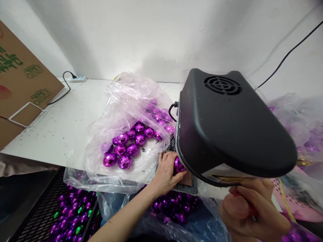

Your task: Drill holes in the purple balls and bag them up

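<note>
My left hand [166, 171] is closed round a shiny purple faceted ball [179, 165], thumb in front and fingers behind. The ball sits over a brown pad [186, 178] beside the black machine housing [234, 124]. Under the housing's front right edge, my right hand [254, 205] is wrapped round something with a red part [249, 205]; most of it is hidden by the fingers. A clear plastic bag [98, 134] lies open left of my left hand, with several similar purple balls [124, 161] in its mouth.
Below the table edge are many smaller purple balls [174, 208] in plastic, and a black mesh crate [37, 208] with purple and green ones. A cardboard box [25, 80] stands left, near a power strip [78, 79]. A pink basket [297, 201] and bags are at right.
</note>
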Demonstrator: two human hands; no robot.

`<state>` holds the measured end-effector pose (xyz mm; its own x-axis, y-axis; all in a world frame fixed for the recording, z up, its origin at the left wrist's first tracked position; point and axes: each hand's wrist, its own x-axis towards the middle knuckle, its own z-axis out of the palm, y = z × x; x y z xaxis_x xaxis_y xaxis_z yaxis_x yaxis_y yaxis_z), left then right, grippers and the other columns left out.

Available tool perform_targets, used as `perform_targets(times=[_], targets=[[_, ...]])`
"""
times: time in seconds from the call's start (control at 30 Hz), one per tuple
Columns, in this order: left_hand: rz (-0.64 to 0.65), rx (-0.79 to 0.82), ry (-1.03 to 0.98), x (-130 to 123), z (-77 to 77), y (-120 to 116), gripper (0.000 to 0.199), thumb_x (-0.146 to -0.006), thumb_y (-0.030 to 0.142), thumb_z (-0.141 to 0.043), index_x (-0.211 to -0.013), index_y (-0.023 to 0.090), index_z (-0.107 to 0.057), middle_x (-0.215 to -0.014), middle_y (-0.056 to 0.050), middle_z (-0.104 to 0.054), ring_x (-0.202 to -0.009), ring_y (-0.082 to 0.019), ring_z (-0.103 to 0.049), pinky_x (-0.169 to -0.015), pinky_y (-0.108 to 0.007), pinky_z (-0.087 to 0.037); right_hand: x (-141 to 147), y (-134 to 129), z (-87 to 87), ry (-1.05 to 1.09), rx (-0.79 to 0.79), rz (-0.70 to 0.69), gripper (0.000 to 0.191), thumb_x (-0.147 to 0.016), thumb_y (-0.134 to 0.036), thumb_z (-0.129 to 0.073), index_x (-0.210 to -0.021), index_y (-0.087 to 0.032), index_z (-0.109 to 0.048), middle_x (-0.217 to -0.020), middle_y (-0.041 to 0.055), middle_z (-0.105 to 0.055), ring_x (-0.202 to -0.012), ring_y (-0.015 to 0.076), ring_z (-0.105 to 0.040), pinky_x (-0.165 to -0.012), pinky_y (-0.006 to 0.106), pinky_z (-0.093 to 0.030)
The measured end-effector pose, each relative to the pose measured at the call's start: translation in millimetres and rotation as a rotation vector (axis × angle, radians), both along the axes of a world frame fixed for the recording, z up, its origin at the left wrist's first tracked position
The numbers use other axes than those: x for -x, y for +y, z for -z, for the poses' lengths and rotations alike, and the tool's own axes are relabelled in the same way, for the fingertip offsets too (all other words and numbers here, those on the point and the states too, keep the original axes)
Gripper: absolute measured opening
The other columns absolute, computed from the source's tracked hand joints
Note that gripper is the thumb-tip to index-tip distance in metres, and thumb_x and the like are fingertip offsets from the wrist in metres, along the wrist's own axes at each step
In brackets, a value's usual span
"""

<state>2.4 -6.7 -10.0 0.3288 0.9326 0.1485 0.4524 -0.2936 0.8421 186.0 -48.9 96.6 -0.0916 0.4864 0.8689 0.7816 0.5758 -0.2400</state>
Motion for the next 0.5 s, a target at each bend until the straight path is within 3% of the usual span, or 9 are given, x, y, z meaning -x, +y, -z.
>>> perform_targets(times=[0.23, 0.37, 0.5], targets=[[0.017, -0.041, 0.038, 0, 2.6, -1, 0.046, -0.087, 0.032, -0.068, -0.129, 0.022, -0.054, -0.125, -0.011, -0.065, -0.125, -0.031, -0.053, -0.124, -0.062, -0.016, 5, 5, 31.5, 0.169, -0.166, 0.08, 0.01, -0.076, -0.009, -0.052, -0.078, -0.017, -0.057, -0.073, 0.0035, -0.058, -0.066, 0.0155, -0.054, -0.072, 0.04, -0.051], [0.021, -0.071, 0.091, 0, 3.9, 1, 0.046, -0.087, 0.029, -0.067, -0.131, 0.021, -0.053, -0.128, -0.011, -0.063, -0.126, -0.03, -0.052, -0.123, -0.061, -0.017, 8, 9, 43.1, 0.229, -0.178, 0.055, 0.006, -0.083, -0.02, -0.058, -0.078, -0.017, -0.06, -0.07, 0.0047, -0.057, -0.067, 0.0178, -0.055, -0.069, 0.04, -0.051], [0.026, -0.107, 0.11, 0, 6.3, 2, 0.044, -0.087, 0.025, -0.067, -0.129, 0.02, -0.055, -0.136, -0.011, -0.06, -0.128, -0.03, -0.05, -0.122, -0.06, -0.017, 14, 12, 57.6, 0.322, -0.177, 0.055, 0.002, -0.08, -0.016, -0.059, -0.078, -0.017, -0.058, -0.074, 0.0046, -0.059, -0.069, 0.0176, -0.057, -0.07, 0.04, -0.052]])
